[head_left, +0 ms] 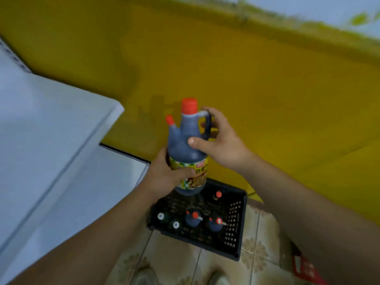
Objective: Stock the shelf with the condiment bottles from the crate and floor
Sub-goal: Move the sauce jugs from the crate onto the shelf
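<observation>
A large dark sauce bottle (186, 145) with two red caps, a handle and a yellow-green label is held upright in the air above the crate. My left hand (164, 175) grips its lower body at the label. My right hand (218, 140) holds its shoulder, thumb on the front and fingers at the handle. Below on the floor sits a black plastic crate (236, 221) with several bottles standing in it: red-capped dark ones (194, 218) and white-capped green ones (162, 217). White shelf boards (51, 124) fill the left side.
A yellow wall (246, 79) rises right behind the crate. The floor (181, 256) is patterned tile. A red object (306, 266) lies at the lower right, half hidden by my right arm. A lower white shelf board (102, 182) reaches next to the crate's left side.
</observation>
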